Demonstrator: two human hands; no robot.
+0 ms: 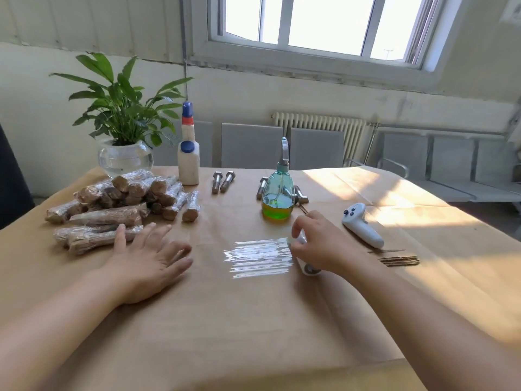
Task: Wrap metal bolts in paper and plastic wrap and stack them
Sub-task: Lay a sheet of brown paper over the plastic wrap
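Sunlit window (315, 24) above radiator (318, 125), grey chairs (248, 145).

Bare paper lies open between the wrapped bolt pile (124, 201) and the soap bottle (277, 194).

— What can't you make out under the right hand (318, 244)?
— Most of the plastic wrap roll (308, 268); only its end shows below the curled fingers.
— And the bolts (269, 185) beyond the fingertips?
— The green bottle (277, 197) covers their middles, so their count is unclear.
— The left hand (149, 263)?
— Its fingertips hide the ends of the nearest wrapped bundles (93, 237). Both forearms run off the bottom edge.
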